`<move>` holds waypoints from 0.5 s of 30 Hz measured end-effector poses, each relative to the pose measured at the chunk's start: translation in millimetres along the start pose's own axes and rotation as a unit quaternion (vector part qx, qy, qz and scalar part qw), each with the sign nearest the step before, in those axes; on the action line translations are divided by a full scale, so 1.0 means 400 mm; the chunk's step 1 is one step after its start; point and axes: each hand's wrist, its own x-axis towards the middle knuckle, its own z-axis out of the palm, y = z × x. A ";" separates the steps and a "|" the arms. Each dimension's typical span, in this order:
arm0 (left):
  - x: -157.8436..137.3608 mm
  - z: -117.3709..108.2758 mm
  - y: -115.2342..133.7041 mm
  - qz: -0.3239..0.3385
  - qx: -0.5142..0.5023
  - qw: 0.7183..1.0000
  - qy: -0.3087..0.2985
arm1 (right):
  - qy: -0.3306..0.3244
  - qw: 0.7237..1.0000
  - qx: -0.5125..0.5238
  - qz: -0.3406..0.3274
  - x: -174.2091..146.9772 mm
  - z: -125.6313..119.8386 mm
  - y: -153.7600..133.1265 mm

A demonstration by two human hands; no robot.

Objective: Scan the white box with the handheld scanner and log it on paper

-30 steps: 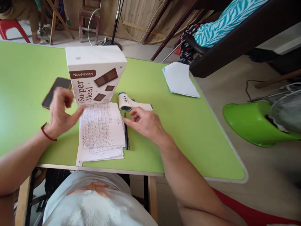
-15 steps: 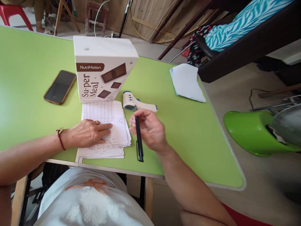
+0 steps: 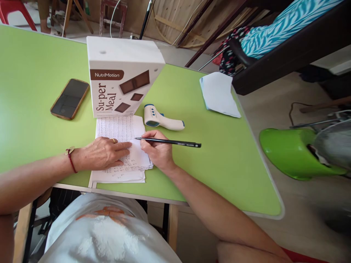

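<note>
Pinching the black pen (image 3: 175,141) between thumb and fingers, the right hand (image 3: 159,151) is closed around the barrel just behind the point, with the far end extending to the right. I judge the pen light, stiff and smooth, apt to turn or slide in a loose grip, and best held low on the barrel, as here. Its point is at the handwritten papers (image 3: 139,157); whether it touches them I cannot tell from my remote station. The left hand (image 3: 102,153) lies palm down with fingers extended, resting on the papers without grasping anything. I expect the sheets to be limp and easily creased, best steadied by broad, gentle pressure. The stack lies near the closest edge of the green table (image 3: 225,171), its layers unevenly aligned. Just beyond it, a white box (image 3: 126,62) marked "Su-per Meal" stands upright. To the box's right lies a white-and-blue handheld thermometer (image 3: 164,122), near the right hand but apart; to its left, a phone (image 3: 70,99). Farther out, white paper (image 3: 219,95) lies by the table's right edge, with a green chair (image 3: 287,153) beyond.
</note>
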 end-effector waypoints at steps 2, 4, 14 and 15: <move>0.000 -0.001 0.000 0.001 -0.010 1.000 0.006 | -0.003 1.000 -0.003 -0.006 0.002 0.004 0.000; 0.001 -0.002 0.001 0.002 -0.016 1.000 0.003 | -0.004 0.999 -0.030 -0.033 0.002 0.005 -0.001; 0.005 -0.006 0.001 0.001 0.001 1.000 -0.011 | -0.030 0.988 -0.120 -0.096 0.001 0.001 -0.008; 0.005 -0.006 0.001 0.000 0.002 1.000 -0.011 | -0.035 0.988 -0.116 -0.100 0.002 0.001 -0.008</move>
